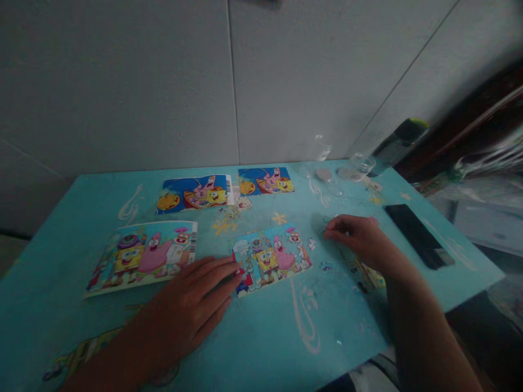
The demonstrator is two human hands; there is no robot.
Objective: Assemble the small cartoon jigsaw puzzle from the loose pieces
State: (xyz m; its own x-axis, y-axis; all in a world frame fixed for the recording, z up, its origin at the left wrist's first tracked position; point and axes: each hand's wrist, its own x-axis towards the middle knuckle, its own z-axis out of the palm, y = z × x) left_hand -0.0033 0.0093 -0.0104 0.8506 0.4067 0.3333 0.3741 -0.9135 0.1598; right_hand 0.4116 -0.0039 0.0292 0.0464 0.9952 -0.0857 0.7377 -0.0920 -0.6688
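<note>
On the turquoise table lies a small cartoon jigsaw point(272, 258), nearly rectangular. My left hand point(200, 302) rests flat, fingers spread, with its fingertips at the jigsaw's left edge. To the right of the jigsaw, my right hand point(353, 234) is low over the table with thumb and index finger pinched; what they hold, if anything, is too small to make out. Between the jigsaw and that hand lie loose pieces point(326, 265). A larger printed picture sheet point(143, 256) with the same characters is left of the jigsaw, partly beside my left hand.
Behind are a blue picture sheet point(194, 193) and a smaller blue picture point(265, 181). Clear containers point(363, 162) and a dark bottle point(398, 146) stand at the back right. A black flat object point(417, 234) lies at the right. A grey wall point(155, 81) borders the table point(261, 337).
</note>
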